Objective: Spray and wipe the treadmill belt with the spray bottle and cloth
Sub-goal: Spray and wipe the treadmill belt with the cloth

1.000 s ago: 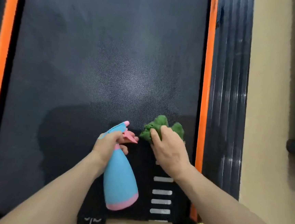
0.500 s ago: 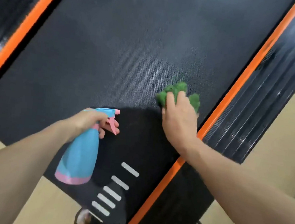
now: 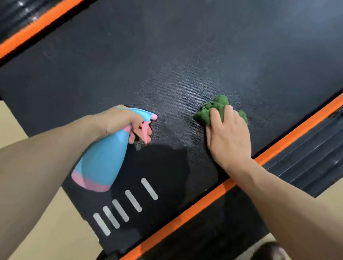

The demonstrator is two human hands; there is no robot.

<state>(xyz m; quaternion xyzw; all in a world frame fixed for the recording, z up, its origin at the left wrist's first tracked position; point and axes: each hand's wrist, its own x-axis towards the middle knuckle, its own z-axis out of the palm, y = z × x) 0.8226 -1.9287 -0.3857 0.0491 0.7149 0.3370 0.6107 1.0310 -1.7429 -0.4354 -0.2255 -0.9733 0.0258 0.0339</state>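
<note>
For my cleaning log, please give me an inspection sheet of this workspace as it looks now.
Surface: treadmill belt, dark, with a damp-looking sheen near the middle.
Job's things: spray bottle, blue and pink, nozzle toward the belt; green cloth pressed on the belt.
Clutter: nothing seen.
Grippers: left hand grips the bottle, fingers at the trigger; right hand flat on the cloth.
Cables: nothing seen.
Surroundings: orange strips, ribbed side rail, beige floor, white stripes.
</note>
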